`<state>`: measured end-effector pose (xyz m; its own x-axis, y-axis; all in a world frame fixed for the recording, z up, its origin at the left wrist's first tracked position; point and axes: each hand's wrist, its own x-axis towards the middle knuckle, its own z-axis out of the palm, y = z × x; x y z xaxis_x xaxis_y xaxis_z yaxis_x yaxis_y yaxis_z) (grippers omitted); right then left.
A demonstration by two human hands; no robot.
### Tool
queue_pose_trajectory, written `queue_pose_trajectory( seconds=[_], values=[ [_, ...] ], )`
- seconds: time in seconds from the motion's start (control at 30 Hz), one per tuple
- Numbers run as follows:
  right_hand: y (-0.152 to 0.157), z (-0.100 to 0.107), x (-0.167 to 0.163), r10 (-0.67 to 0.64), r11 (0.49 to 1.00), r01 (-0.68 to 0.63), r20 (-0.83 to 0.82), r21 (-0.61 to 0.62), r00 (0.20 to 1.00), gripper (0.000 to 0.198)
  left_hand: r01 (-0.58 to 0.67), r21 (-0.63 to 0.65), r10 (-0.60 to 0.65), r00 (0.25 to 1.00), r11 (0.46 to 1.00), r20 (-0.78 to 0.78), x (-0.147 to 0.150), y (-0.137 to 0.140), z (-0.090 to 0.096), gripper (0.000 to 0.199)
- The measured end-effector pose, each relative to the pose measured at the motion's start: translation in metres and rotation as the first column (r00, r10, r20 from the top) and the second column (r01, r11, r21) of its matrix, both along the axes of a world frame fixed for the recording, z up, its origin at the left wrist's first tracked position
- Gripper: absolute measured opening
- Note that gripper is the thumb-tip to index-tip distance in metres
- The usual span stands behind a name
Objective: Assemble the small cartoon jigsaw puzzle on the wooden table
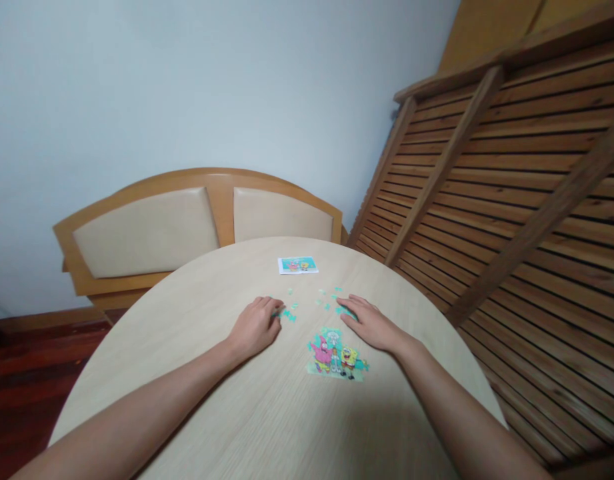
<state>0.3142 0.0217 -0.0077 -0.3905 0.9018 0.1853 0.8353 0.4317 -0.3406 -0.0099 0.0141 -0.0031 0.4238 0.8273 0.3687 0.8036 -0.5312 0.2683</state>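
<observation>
A partly joined jigsaw puzzle (335, 357) with pink and yellow cartoon figures lies flat on the round table (227, 413). My left hand (257, 325) rests left of the loose puzzle pieces (289, 315), its fingers loosely bent and the thumb apart from them. Some pieces are partly hidden by its fingertips. On the other side, my right hand (369, 323) lies with fingers stretched out. Its fingertips touch or cover several small turquoise pieces (341, 311) just above the joined part. Neither hand visibly holds a piece.
A picture card (298, 265) showing similar cartoon figures lies toward the table's far side. Pale loose pieces (321, 297) are scattered between the hands. Behind the table stands a padded wooden headboard (221, 200). A slatted wooden panel (487, 180) leans along the right.
</observation>
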Motion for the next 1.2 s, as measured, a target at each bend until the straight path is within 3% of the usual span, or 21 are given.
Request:
queue_pose_trajectory(
  seconds=[0.13, 0.3, 0.53, 0.8, 1.1, 1.2],
  values=[
    [0.001, 0.000, 0.002, 0.007, 1.000, -0.007, 0.002, -0.023, 1.000, 0.052, -0.156, -0.047, 0.154, 0.987, 0.987, -0.041, -0.015, 0.004, 0.008, 0.035],
    [0.002, -0.002, 0.004, 0.006, 1.000, -0.006, -0.015, -0.014, 1.000, 0.051, -0.232, -0.146, 0.223, 0.972, 0.962, -0.075, -0.036, 0.015, 0.011, 0.027],
    [0.005, -0.011, 0.009, 0.056, 0.998, -0.054, -0.055, 0.044, 0.997, 0.049, -0.189, -0.228, 0.180, 0.982, 0.955, -0.060, -0.044, 0.022, 0.009, 0.026],
    [0.004, -0.010, 0.010, 0.061, 0.998, -0.059, -0.062, 0.035, 0.996, 0.050, 0.075, -0.142, -0.083, 0.995, 0.987, -0.054, -0.040, 0.019, 0.006, 0.030],
    [-0.003, -0.001, 0.009, 0.067, 0.998, -0.067, -0.034, 0.018, 0.997, 0.050, 0.099, -0.146, -0.097, 0.995, 0.984, 0.021, -0.038, 0.030, -0.007, 0.018],
    [-0.009, 0.009, 0.011, 0.084, 0.996, -0.085, -0.025, -0.034, 0.996, 0.061, 0.107, -0.154, -0.104, 0.994, 0.982, 0.026, -0.040, 0.030, -0.006, 0.016]
  ],
)
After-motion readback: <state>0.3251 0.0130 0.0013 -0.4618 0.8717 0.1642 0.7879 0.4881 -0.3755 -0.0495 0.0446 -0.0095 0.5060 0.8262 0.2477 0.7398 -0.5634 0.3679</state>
